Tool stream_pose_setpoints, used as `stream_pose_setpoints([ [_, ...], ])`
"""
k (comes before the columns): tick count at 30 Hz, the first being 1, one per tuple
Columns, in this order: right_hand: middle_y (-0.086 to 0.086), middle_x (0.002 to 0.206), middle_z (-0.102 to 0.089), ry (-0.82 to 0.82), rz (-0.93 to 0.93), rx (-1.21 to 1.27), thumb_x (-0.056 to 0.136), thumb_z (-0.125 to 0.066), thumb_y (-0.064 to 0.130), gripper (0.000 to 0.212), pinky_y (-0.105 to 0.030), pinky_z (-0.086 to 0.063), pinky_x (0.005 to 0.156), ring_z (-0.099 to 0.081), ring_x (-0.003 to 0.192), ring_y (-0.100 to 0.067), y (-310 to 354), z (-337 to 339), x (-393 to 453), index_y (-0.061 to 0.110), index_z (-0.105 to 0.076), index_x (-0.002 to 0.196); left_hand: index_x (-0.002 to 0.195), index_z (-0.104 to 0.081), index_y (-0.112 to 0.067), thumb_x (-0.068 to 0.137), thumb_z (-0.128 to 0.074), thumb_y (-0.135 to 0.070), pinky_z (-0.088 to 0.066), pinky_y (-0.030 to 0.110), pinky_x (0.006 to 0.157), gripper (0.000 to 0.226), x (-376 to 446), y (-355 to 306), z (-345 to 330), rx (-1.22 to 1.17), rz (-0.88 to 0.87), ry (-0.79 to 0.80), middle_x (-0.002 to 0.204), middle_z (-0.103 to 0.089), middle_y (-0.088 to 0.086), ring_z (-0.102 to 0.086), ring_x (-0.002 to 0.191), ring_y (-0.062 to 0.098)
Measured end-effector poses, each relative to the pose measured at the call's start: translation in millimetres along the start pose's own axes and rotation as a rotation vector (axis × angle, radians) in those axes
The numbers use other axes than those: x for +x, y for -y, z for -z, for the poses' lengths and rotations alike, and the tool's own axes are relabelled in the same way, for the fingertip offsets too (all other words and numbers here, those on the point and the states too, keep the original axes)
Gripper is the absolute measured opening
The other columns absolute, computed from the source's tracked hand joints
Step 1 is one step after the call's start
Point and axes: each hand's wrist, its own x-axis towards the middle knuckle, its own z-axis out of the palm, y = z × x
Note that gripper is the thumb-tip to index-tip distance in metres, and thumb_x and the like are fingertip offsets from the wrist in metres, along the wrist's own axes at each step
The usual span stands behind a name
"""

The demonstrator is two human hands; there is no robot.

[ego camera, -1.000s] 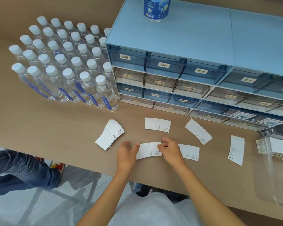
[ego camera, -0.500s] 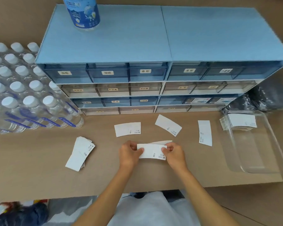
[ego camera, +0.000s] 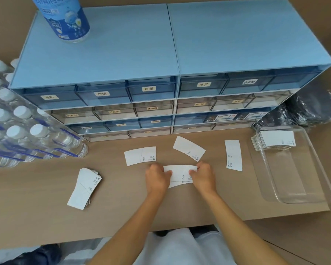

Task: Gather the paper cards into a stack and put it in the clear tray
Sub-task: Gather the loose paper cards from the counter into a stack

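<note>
White curved paper cards lie on the brown table. My left hand [ego camera: 157, 177] and my right hand [ego camera: 203, 175] pinch the two ends of a small stack of cards [ego camera: 180, 175] just above the table's middle. Three single cards lie beyond it: one at the left [ego camera: 139, 155], one tilted in the middle [ego camera: 188, 148], one upright at the right [ego camera: 233, 154]. A fanned pile of cards [ego camera: 83, 188] rests at the left. The clear tray [ego camera: 298, 196] stands at the right with a card stack [ego camera: 275, 143] in its far end.
A blue drawer cabinet [ego camera: 170, 54] fills the back, with a blue-labelled bottle [ego camera: 63, 18] on top. Several capped water bottles [ego camera: 23, 131] stand at the left. A dark plastic bag [ego camera: 313, 109] lies behind the tray. The table's front edge runs near my arms.
The view has swung right and tilted up. My hands took up the near cards, laid one over the other, and now hold them as one squared stack.
</note>
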Motion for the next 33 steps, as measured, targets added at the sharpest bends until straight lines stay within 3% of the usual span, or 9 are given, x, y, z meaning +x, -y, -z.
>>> stream_pose_setpoints([
  [6,-0.017,0.110,-0.064,-0.024,0.022,-0.055,0.084,-0.061,0.006,0.018,-0.028,-0.041,0.073,-0.060,0.102,-0.036,0.1,-1.5,0.3,0.000,-0.061,0.101,0.092,-0.062,-0.006,0.080,-0.067,-0.019,-0.053,0.040,0.080,0.019,-2.7,-7.7,-3.0,0.171,-0.028,-0.023,0.103,-0.063,0.012,-0.061,0.095,0.036],
  [10,-0.015,0.105,-0.066,-0.011,0.018,-0.027,0.082,-0.061,0.004,0.019,-0.028,-0.042,0.071,-0.061,0.098,-0.034,-0.2,0.5,0.3,0.001,-0.060,0.101,0.091,-0.063,-0.006,0.076,-0.068,-0.014,-0.054,0.036,0.075,0.018,1.2,-5.7,-2.0,0.082,0.017,-0.002,0.100,-0.066,0.012,-0.063,0.090,0.034],
  [16,-0.012,0.095,-0.069,0.043,-0.024,0.105,0.076,-0.065,0.001,0.023,-0.027,-0.046,0.070,-0.066,0.091,-0.031,-3.3,2.8,3.2,0.003,-0.066,0.099,0.101,-0.065,-0.005,0.074,-0.078,-0.008,-0.053,0.036,0.083,0.030,7.9,6.1,-4.9,-0.066,0.037,0.000,0.104,-0.068,0.013,-0.062,0.103,0.032],
  [20,-0.007,0.086,-0.070,0.104,-0.068,0.221,0.076,-0.069,0.003,0.016,-0.032,-0.053,0.071,-0.069,0.084,-0.028,-5.3,0.8,1.8,0.007,-0.068,0.091,0.099,-0.068,-0.007,0.074,-0.081,-0.011,-0.046,0.026,0.074,0.028,11.3,9.4,-0.5,-0.173,0.089,-0.002,0.084,-0.064,0.001,-0.064,0.088,0.024],
  [24,-0.001,0.077,-0.068,0.136,-0.081,0.314,0.075,-0.071,0.004,0.016,-0.026,-0.050,0.061,-0.067,0.073,-0.020,-3.3,-2.4,-2.2,0.017,-0.064,0.079,0.081,-0.070,-0.013,0.074,-0.083,-0.014,-0.049,0.027,0.069,0.015,14.2,18.0,10.2,-0.266,0.151,0.032,0.079,-0.068,0.001,-0.063,0.072,0.021],
  [30,0.000,0.078,-0.059,0.194,-0.019,0.326,0.079,-0.073,0.004,0.015,-0.023,-0.045,0.061,-0.058,0.071,-0.016,21.3,-18.6,-2.3,0.006,-0.063,0.089,0.069,-0.056,-0.012,0.078,-0.081,-0.013,-0.043,0.026,0.059,0.027,23.9,32.5,37.0,-0.390,0.193,-0.037,0.072,-0.061,0.001,-0.057,0.065,0.020],
  [33,-0.003,0.082,-0.059,0.229,0.007,0.298,0.080,-0.074,0.009,0.021,-0.029,-0.049,0.066,-0.059,0.075,-0.021,44.1,-31.7,0.0,0.000,-0.062,0.095,0.068,-0.055,-0.016,0.080,-0.079,-0.016,-0.041,0.026,0.059,0.026,35.6,33.6,56.7,-0.368,0.159,-0.082,0.070,-0.057,-0.004,-0.054,0.065,0.018],
])
